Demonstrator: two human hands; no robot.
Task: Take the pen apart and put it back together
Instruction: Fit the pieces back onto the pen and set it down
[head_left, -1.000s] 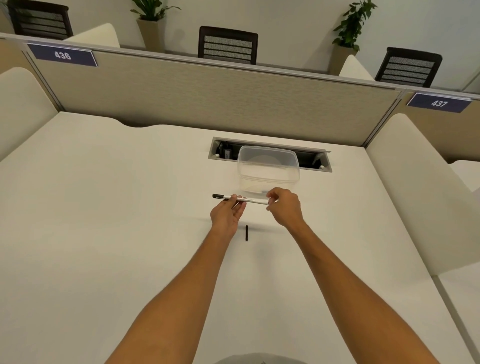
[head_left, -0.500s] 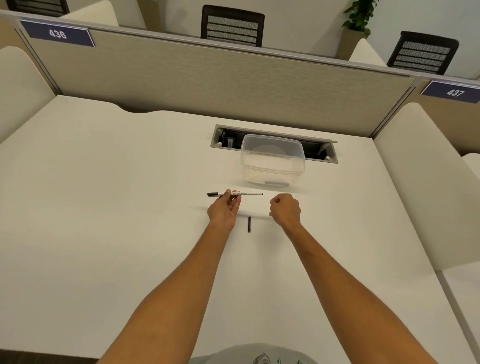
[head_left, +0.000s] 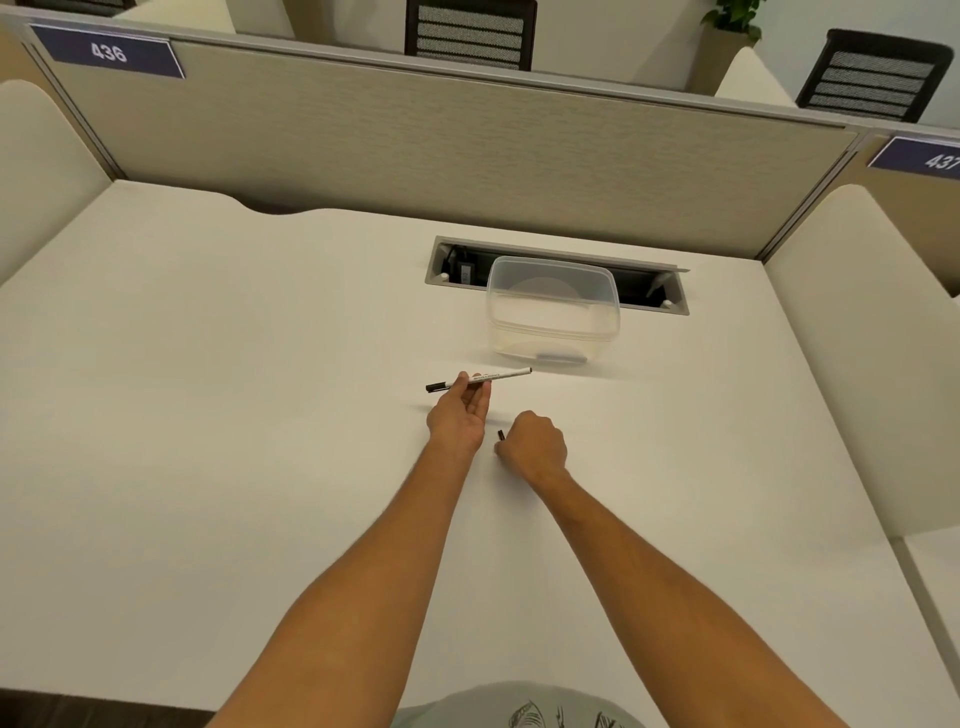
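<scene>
My left hand (head_left: 460, 415) holds a slim white pen (head_left: 501, 375) by its middle, level above the white desk, with its black end pointing left and its bare tip to the right. My right hand (head_left: 535, 446) rests on the desk just right of the left wrist, its fingers curled onto a small black pen part (head_left: 501, 435), of which only the upper end shows beside the knuckles. The two hands are a short way apart.
A clear plastic container (head_left: 553, 312) stands beyond the pen, in front of a recessed cable slot (head_left: 665, 291) in the desk (head_left: 208, 415). A beige partition (head_left: 415, 145) closes the far side, and padded dividers stand left and right.
My right hand let go of the pen's right end and came down and left onto the black part on the desk. The left hand kept the pen.
</scene>
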